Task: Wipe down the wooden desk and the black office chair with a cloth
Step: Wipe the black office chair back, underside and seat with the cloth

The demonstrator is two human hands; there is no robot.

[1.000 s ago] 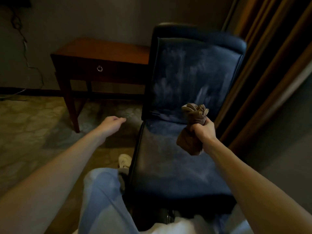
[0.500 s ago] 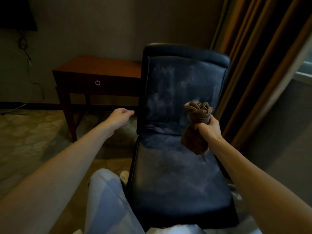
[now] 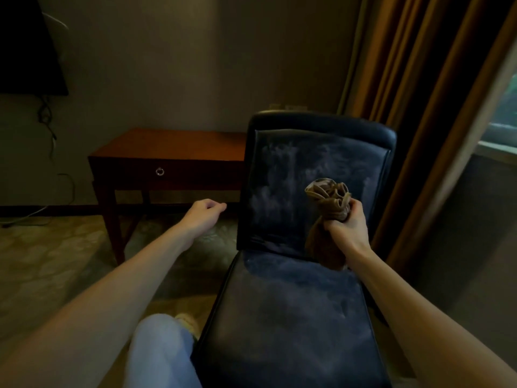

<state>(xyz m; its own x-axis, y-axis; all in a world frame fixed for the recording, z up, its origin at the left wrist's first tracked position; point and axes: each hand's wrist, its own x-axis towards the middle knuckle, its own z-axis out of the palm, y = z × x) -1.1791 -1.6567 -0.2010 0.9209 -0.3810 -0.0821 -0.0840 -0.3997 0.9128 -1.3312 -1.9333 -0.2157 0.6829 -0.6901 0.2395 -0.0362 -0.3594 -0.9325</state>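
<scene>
Cloth [image 3: 328, 204], brown and bunched, gripped in right hand [image 3: 347, 225], fingers curled tight round its middle, one crumpled end poking up above the fist and the other end hanging below it. Held in front of the lower right part of the backrest of black office chair [image 3: 293, 303]; whether touching the backrest or just clear of it, impossible to tell. Pale, hazy smears across backrest and seat, thickest on the left of the backrest and along the far part of the seat. Left hand [image 3: 205, 212] out in the air to the left of the chair, near its backrest edge but apart from it, fingers loosely curled, holding nothing. Wooden desk [image 3: 173, 147] farther off on the left, against the wall, just beside the chair's backrest, with a small ring pull [image 3: 159, 171] on its drawer front. Brown curtains [image 3: 414, 79] hanging on the right behind the chair, dark screen [image 3: 25, 46] on the wall at far left with cables [image 3: 49, 121] trailing down below it. Leg in light blue trousers [image 3: 159, 351] in the near foreground, left of the seat, above patterned carpet [image 3: 42, 261].
</scene>
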